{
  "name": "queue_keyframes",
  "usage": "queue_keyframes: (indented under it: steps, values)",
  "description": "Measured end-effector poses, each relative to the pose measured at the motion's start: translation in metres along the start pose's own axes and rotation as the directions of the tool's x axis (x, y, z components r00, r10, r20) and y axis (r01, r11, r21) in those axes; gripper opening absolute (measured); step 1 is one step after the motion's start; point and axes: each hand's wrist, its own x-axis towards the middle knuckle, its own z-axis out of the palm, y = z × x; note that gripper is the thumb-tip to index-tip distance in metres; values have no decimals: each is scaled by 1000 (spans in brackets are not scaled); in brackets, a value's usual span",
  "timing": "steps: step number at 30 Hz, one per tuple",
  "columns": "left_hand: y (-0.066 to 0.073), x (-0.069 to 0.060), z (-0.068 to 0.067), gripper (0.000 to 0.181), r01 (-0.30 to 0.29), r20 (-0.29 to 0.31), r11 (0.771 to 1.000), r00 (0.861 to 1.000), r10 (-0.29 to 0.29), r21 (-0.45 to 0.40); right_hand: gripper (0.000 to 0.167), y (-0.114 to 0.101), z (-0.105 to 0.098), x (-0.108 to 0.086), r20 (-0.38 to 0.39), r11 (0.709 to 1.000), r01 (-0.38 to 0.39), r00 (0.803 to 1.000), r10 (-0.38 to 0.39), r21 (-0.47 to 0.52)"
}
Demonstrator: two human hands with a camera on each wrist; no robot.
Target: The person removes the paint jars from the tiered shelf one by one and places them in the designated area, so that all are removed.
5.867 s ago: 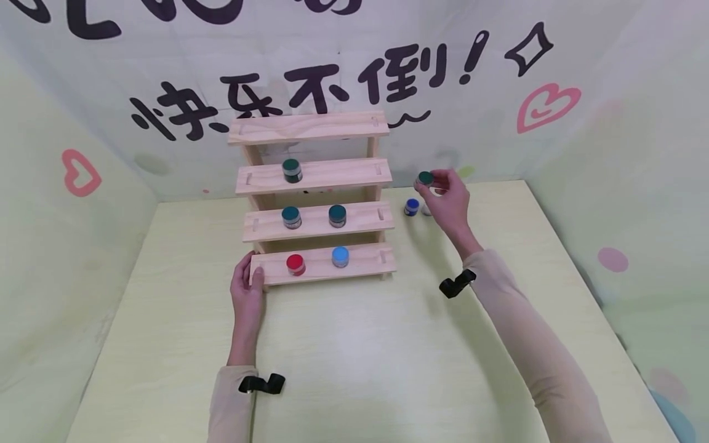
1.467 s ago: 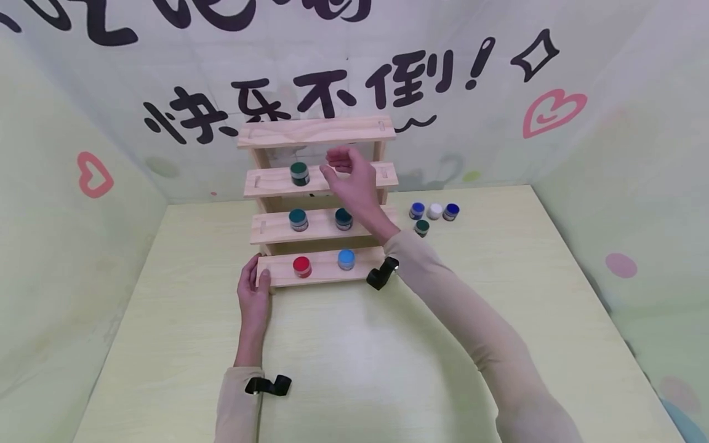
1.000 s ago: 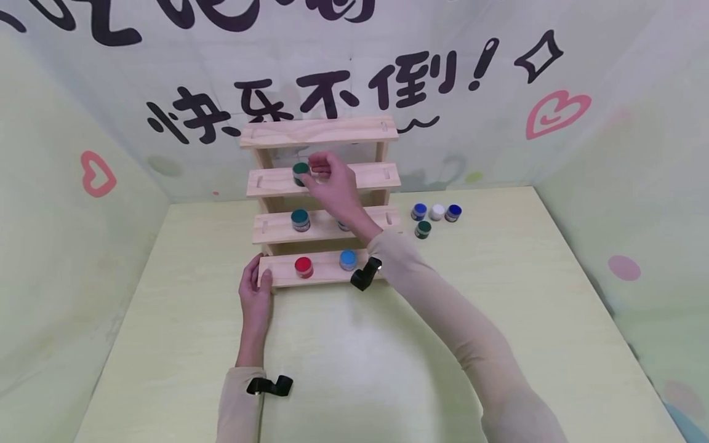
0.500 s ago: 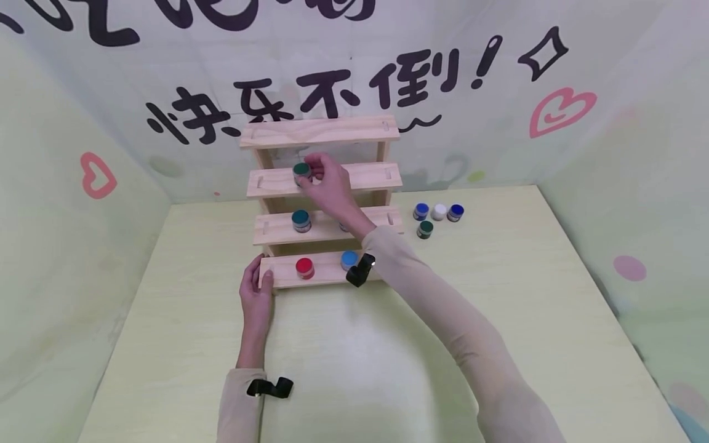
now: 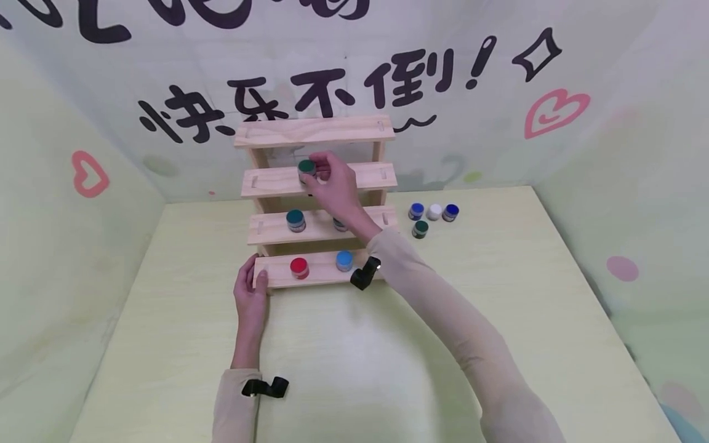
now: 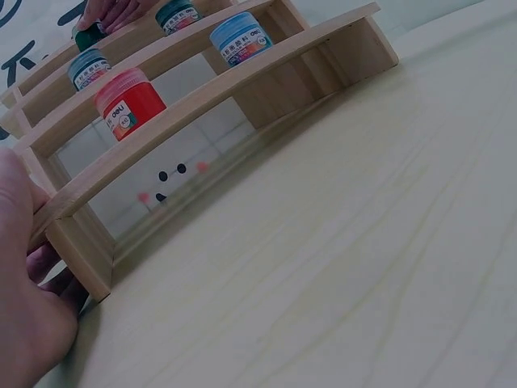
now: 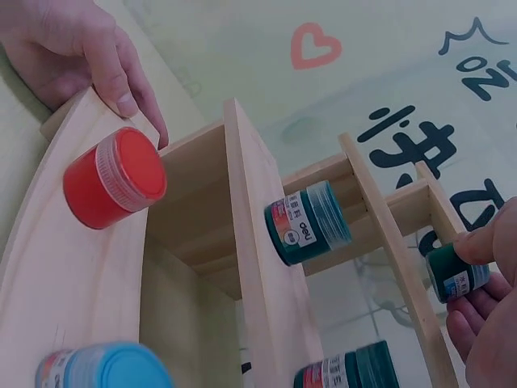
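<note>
My right hand [image 5: 335, 187] pinches a dark green paint jar [image 5: 307, 171] between thumb and fingers at the third tier of a wooden stepped rack [image 5: 321, 131]. In the right wrist view that green jar [image 7: 456, 271] stays upright relative to the shelf; whether its base touches the board I cannot tell. With thumb on top and fingers beneath, my left hand [image 5: 252, 298] grips the left end of the lowest tier. A red paint jar [image 5: 299, 267] and a light blue one [image 5: 344, 260] stand there. Two teal jars, the left one [image 5: 296, 220] and a partly covered one [image 5: 340, 224], stand on the second tier.
Right of the rack, on the table [image 5: 343, 357], stand a blue jar [image 5: 416, 211], a white jar [image 5: 434, 211], a dark blue jar [image 5: 451, 212] and a green jar [image 5: 420, 229]. A printed cloth wall [image 5: 471, 135] rises behind the rack.
A green jar was set on the table beside the others. My right hand then came to the third tier, took hold of the green jar there and shifted it slightly right. My left hand kept its grip.
</note>
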Motion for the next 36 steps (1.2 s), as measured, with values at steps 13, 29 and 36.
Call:
queue_keyframes:
  steps: [13,29,36]
  values:
    - [4,3,-2,47,18,-12,1000,1000,-18,-8,39,8,-29,-9,-82,1000,-17,996,17,1]
    - [4,1,0,47,38,-7,999,999,-38,-8,41,23,-66,-24,-140,999,-6,990,11,38]
    - [4,-1,1,47,37,-4,999,999,-37,-4,38,32,-81,-29,-194,999,29,981,-21,36]
